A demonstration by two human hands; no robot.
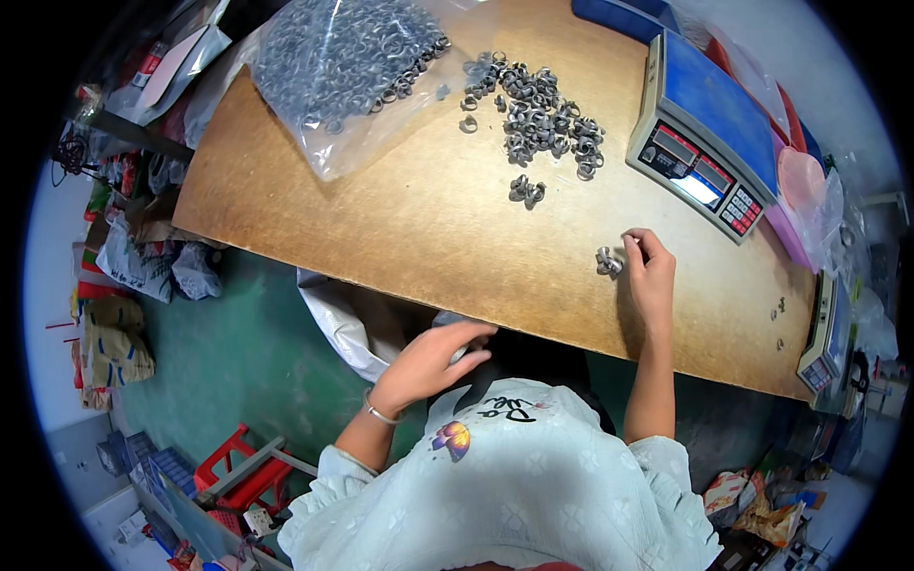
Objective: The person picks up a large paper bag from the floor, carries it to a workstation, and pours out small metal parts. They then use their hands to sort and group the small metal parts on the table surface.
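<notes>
My right hand is over the right part of the wooden table, thumb and fingertips closed in a pinch. Whatever may be between those fingertips is too small to make out. Just left of them lies a small cluster of grey metal rings. My left hand hovers at the table's front edge, fingers stretched out and thumb apart, with no held thing visible. Farther back is a loose pile of the same metal rings, with a smaller clump of rings in front of it.
A clear plastic bag full of rings covers the far left of the table. At the right stands a blue-topped digital scale, with a second scale at the right corner. Below the front edge is a white sack; a red stool stands on the floor.
</notes>
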